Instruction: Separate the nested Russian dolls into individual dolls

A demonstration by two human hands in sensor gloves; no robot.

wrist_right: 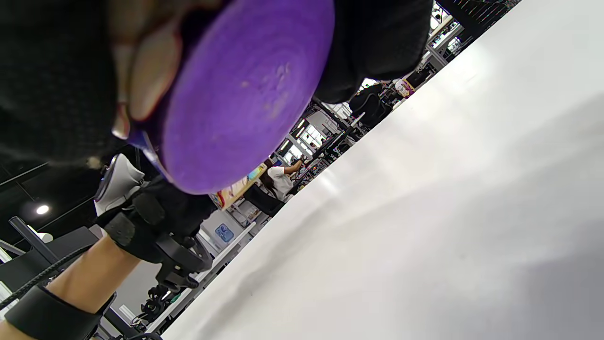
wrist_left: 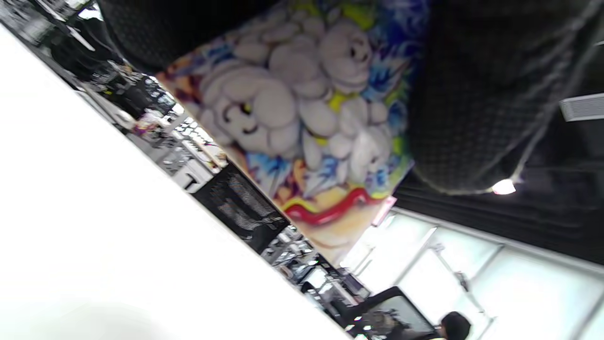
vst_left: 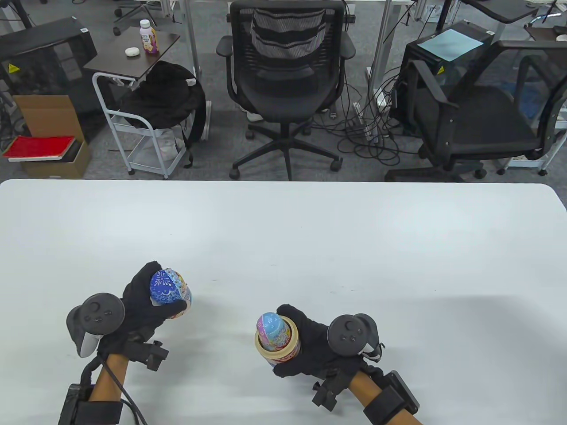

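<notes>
My left hand (vst_left: 146, 301) grips the top half of the outer doll (vst_left: 170, 290), blue-headed and brightly painted, lifted off to the left. In the left wrist view the half's painted side (wrist_left: 302, 118) fills the top between my gloved fingers (wrist_left: 476, 94). My right hand (vst_left: 305, 349) holds the bottom half of the outer doll (vst_left: 283, 352), a cup with a pale wooden rim. A smaller pink and blue doll (vst_left: 272, 330) stands inside it, its head sticking out. In the right wrist view the cup's purple base (wrist_right: 240, 94) hangs above the table.
The white table (vst_left: 310, 248) spreads wide behind and beside both hands. Office chairs (vst_left: 285, 79), a cart and cables stand on the floor beyond the far edge. My left forearm also shows in the right wrist view (wrist_right: 80, 283).
</notes>
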